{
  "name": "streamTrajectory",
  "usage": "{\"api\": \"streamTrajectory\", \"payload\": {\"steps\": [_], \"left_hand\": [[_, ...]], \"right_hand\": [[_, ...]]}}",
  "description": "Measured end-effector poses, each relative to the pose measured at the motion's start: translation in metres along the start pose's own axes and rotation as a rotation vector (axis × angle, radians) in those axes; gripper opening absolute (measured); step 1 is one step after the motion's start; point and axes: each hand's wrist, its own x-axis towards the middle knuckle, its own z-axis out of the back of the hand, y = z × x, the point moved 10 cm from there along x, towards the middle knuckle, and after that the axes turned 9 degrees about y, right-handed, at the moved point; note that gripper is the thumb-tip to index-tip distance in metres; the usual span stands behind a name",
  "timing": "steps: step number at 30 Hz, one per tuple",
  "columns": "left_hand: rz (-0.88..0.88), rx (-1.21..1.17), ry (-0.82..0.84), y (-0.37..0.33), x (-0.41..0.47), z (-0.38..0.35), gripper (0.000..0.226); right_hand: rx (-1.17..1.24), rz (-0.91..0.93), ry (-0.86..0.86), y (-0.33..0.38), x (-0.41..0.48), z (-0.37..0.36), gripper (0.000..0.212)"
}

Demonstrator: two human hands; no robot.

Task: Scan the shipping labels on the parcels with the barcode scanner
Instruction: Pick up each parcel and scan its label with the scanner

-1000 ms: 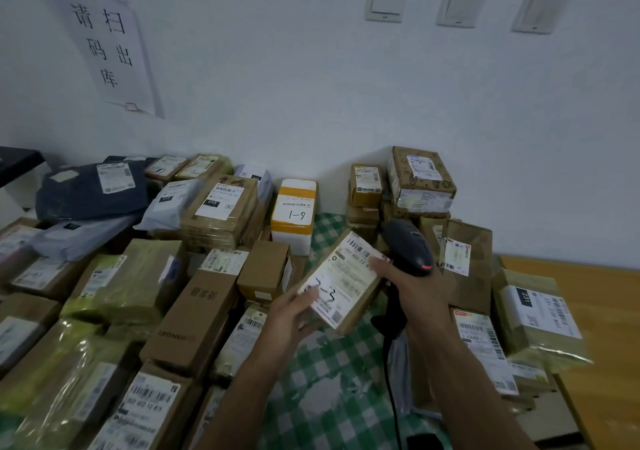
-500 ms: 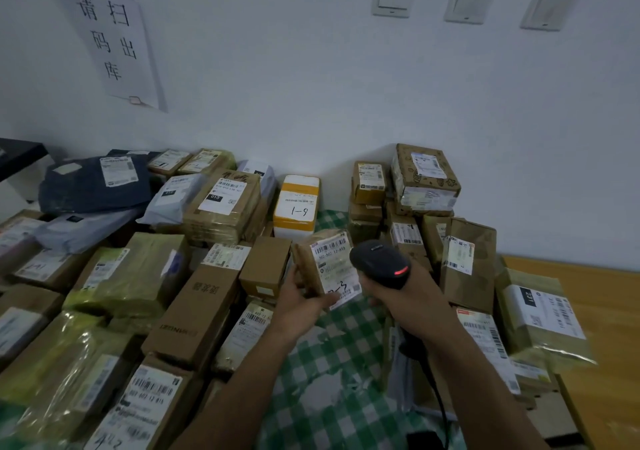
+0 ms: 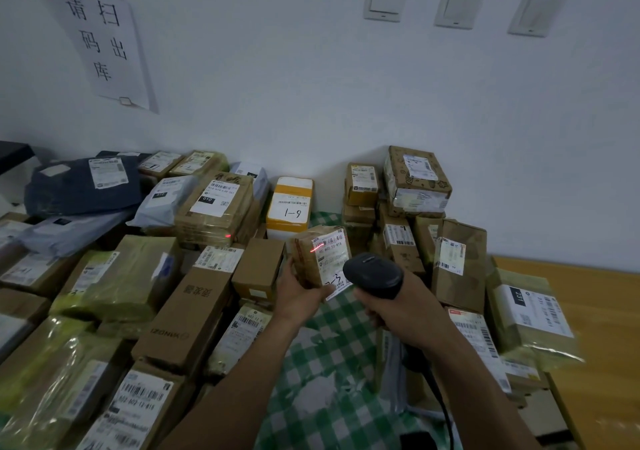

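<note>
Head view: left hand (image 3: 299, 293) holds a small taped brown parcel (image 3: 308, 262) upright above the green-checked cloth (image 3: 329, 363) on the desk (image 3: 606, 311), fingers curled round its lower left side. Its shipping label (image 3: 332, 259) faces the black barcode scanner (image 3: 374, 274). Right hand (image 3: 401, 307) fingers closed round the scanner handle. Red scan line (image 3: 316, 250) at the label's upper left edge. Other parcels (image 3: 214, 203) piled on both sides.
</note>
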Motion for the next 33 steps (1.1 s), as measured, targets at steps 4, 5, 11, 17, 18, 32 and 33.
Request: {"api": "streamTrajectory", "payload": {"steps": [4, 5, 11, 17, 18, 32, 33], "left_hand": [[0.001, 0.025, 0.006, 0.001, 0.003, 0.001, 0.104], [0.001, 0.028, 0.007, 0.001, 0.004, 0.001, 0.104], [-0.032, 0.070, 0.042, -0.027, 0.013, 0.005, 0.077], [-0.203, 0.384, -0.049, -0.119, 0.063, 0.068, 0.073], [-0.183, 0.432, -0.041, -0.124, 0.077, 0.077, 0.076], [0.092, 1.018, 0.274, -0.076, 0.200, 0.073, 0.090], [0.101, 1.056, 0.289, -0.071, 0.205, 0.071, 0.087]], "right_hand": [[0.004, -0.007, 0.011, 0.001, 0.003, 0.000, 0.017], [0.010, -0.014, 0.017, 0.000, 0.004, -0.001, 0.019], [0.074, 0.018, -0.006, 0.010, 0.019, 0.006, 0.021], [0.166, 0.029, -0.043, 0.018, 0.066, 0.025, 0.036], [0.166, 0.016, -0.038, 0.017, 0.073, 0.025, 0.036], [0.148, -0.103, 0.043, -0.013, 0.139, 0.005, 0.031], [0.152, -0.112, 0.043, -0.015, 0.141, 0.006, 0.029]]}}
